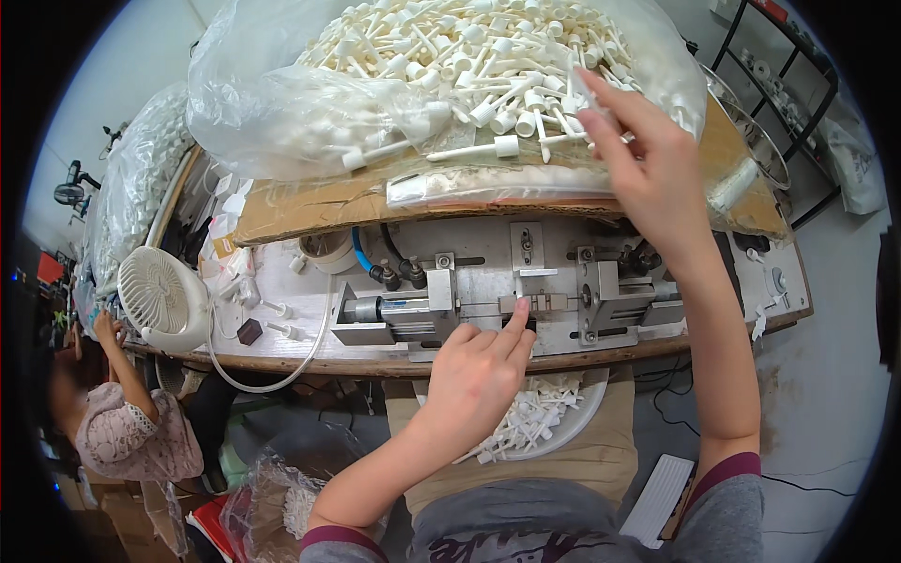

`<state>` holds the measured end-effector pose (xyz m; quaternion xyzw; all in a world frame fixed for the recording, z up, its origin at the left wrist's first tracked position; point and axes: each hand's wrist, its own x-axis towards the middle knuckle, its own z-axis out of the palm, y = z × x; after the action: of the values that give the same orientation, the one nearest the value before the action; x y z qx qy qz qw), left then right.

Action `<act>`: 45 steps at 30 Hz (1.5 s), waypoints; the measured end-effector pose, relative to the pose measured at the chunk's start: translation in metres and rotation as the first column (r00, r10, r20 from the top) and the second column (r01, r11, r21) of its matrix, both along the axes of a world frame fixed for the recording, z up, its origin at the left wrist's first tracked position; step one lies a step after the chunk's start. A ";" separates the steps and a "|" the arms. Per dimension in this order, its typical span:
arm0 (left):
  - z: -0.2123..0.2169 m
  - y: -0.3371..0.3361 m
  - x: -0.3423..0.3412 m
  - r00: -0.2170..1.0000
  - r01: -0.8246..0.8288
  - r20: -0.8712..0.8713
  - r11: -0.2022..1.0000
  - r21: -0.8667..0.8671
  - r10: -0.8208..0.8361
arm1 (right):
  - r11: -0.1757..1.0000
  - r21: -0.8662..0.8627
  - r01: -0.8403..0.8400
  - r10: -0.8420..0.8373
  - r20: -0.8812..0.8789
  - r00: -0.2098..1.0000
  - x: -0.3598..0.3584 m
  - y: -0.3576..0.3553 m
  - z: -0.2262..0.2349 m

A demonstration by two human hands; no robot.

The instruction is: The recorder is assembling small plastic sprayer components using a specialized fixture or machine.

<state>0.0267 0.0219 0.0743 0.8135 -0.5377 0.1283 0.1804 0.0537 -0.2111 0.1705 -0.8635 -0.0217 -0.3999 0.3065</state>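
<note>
My left hand (479,366) rests at the front of a grey metal press fixture (450,300), its forefinger pointing up onto the small slotted block (542,302) in the middle. My right hand (643,159) reaches up into a heap of small white plastic stemmed parts (450,56) lying in an open clear bag on a cardboard sheet (310,208). Its fingers pinch one white part at the heap's right edge. A white bowl (577,427) of the same white parts sits on my lap below the bench edge.
A small white fan (164,298) stands at the bench's left end, beside another clear bag of white parts (141,159). Blue and white hoses (361,251) run to the fixture. Another person (122,422) sits lower left. A black wire rack (788,84) stands at right.
</note>
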 end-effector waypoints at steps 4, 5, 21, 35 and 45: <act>0.002 0.002 0.001 0.998 -0.027 -0.052 1.000 0.006 0.028 | 0.801 0.573 -0.170 0.222 -0.020 0.975 -0.028 0.009 0.002; 0.002 0.001 0.000 0.998 -0.027 -0.050 0.999 0.016 0.028 | 0.782 0.607 -0.140 0.238 -0.084 0.968 -0.038 0.006 0.000; 0.089 -0.029 0.079 0.989 -0.129 -0.131 0.866 -0.483 0.075 | 0.964 -0.192 -0.181 0.125 -0.274 0.954 -0.126 0.067 -0.093; 0.087 -0.060 0.120 0.942 -0.313 -0.223 0.894 -0.320 0.250 | 0.787 -0.580 -0.211 -0.041 -0.390 0.920 -0.099 0.089 -0.088; 0.058 0.009 0.017 0.917 -0.120 -0.396 0.908 -0.401 -0.054 | 0.980 -0.190 0.060 -0.089 -0.146 0.985 -0.080 0.021 -0.025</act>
<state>0.0437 0.0313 0.1327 0.7740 -0.4356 0.0753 0.4533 -0.0266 -0.1904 0.1450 -0.9168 -0.0025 -0.3396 0.2102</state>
